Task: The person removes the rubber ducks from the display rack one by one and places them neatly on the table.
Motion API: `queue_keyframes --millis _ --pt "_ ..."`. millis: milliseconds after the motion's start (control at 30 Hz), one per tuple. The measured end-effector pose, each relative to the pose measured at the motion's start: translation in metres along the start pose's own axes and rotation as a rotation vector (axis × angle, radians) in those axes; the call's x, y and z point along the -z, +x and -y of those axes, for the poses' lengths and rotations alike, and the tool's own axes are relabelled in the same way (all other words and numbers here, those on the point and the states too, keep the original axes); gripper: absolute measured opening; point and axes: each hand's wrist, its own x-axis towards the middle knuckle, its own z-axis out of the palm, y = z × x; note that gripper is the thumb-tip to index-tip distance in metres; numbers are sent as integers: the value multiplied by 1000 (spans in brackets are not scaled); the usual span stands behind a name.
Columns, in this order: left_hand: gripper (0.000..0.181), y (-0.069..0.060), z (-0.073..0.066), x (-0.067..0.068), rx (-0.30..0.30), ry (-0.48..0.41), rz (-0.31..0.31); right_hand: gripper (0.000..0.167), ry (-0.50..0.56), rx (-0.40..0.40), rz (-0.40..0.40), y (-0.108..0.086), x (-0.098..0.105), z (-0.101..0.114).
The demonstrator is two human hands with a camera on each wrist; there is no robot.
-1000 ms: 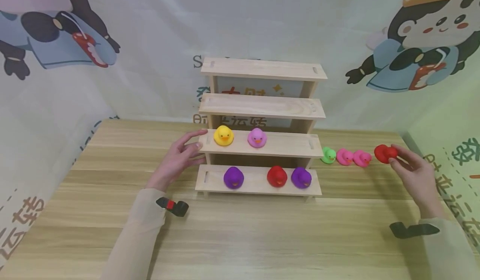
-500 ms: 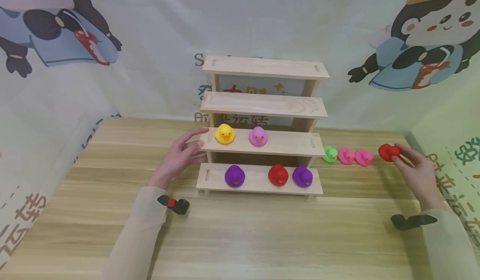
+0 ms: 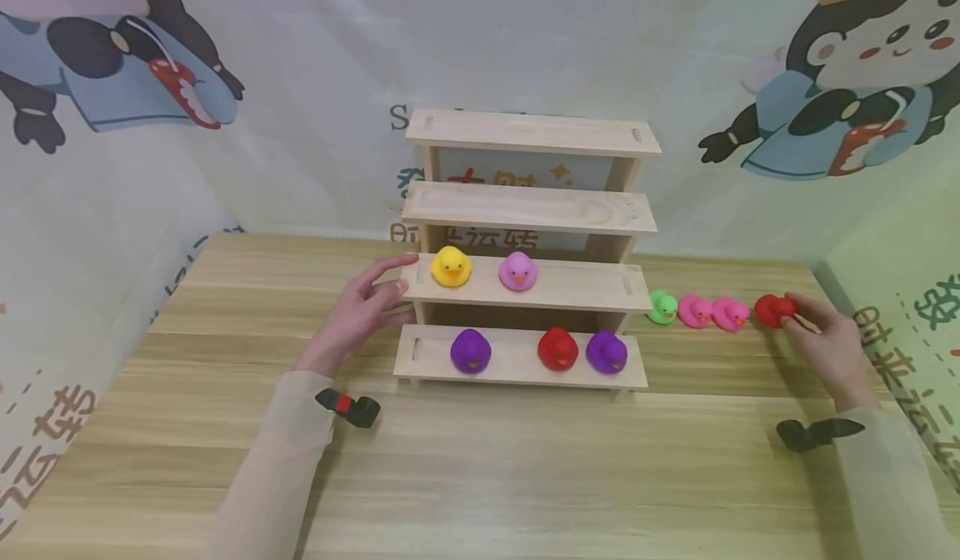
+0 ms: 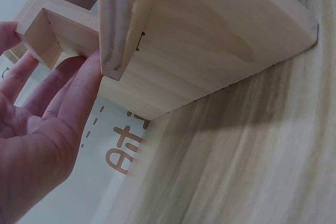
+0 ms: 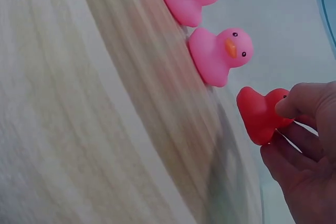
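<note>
My right hand [image 3: 827, 339] pinches a red rubber duck [image 5: 262, 113] between thumb and fingers at the right of the table. The duck is low, at the right end of a row of two pink rubber ducks [image 3: 731, 314] and a green rubber duck [image 3: 662, 307]. Whether it touches the tabletop I cannot tell. At the other side, my left hand [image 3: 356, 314] grips the left end of the tiered wooden shelf [image 3: 577, 283], its thumb and fingers about a board. A yellow duck [image 3: 451, 267] and a light purple duck [image 3: 518, 272] sit on the third board down.
On the lowest board sit a purple duck [image 3: 470, 352], a red duck [image 3: 558, 349] and another purple duck [image 3: 607, 352]. The shelf stands at the back of the wooden table [image 3: 487, 468], close to a printed backdrop [image 3: 315, 85] that also hangs along both sides.
The red duck in my right hand has come down slightly and closer to the pink ducks. My left hand keeps its hold on the shelf. The head view has shifted a little.
</note>
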Motion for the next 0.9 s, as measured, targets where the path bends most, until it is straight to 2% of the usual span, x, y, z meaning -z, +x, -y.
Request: queue_keyframes --millis 200,433,533,700,900 --pt "46 1 1 1 -2 9 5 44 -20 47 24 2 -5 -8" --pt "45 2 1 1 0 19 1 40 24 86 -9 3 -10 -10" --pt "45 2 1 1 -1 16 1 41 37 88 -4 3 -11 -8" --pt "46 2 1 0 7 5 5 46 61 47 21 2 -10 -9" --pt "46 1 0 0 4 -10 0 45 100 68 -20 1 -5 -8"
